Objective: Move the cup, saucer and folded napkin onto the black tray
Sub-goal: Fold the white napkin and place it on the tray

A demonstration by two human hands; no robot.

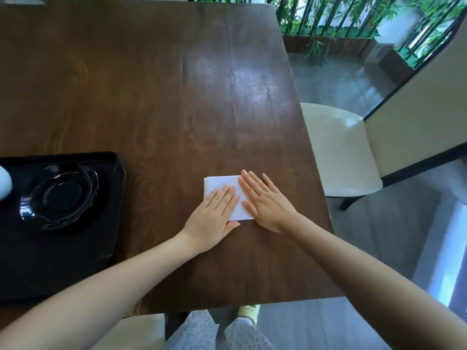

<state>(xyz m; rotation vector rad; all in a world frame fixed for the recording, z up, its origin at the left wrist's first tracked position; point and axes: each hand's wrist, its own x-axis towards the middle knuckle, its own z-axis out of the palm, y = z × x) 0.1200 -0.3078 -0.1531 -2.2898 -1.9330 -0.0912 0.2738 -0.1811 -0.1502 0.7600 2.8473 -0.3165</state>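
A white folded napkin (pixel 222 184) lies flat on the dark wooden table (pixel 161 97), near its front right. My left hand (pixel 214 215) presses flat on the napkin's lower left part, fingers together and straight. My right hand (pixel 265 200) lies flat on its right side, fingers spread a little. The black tray (pixel 75 253) sits at the left edge of the view. On it rests a glossy black saucer (pixel 60 195). A pale rounded object (pixel 4 183), maybe the cup, shows only partly at the far left on the tray.
A cream chair (pixel 338 152) stands right of the table. The table's right edge (pixel 316 160) runs close to the napkin. Green plants behind dark bars (pixel 341 16) fill the back right. My legs and a yellow shoe (pixel 249 314) show below the front edge.
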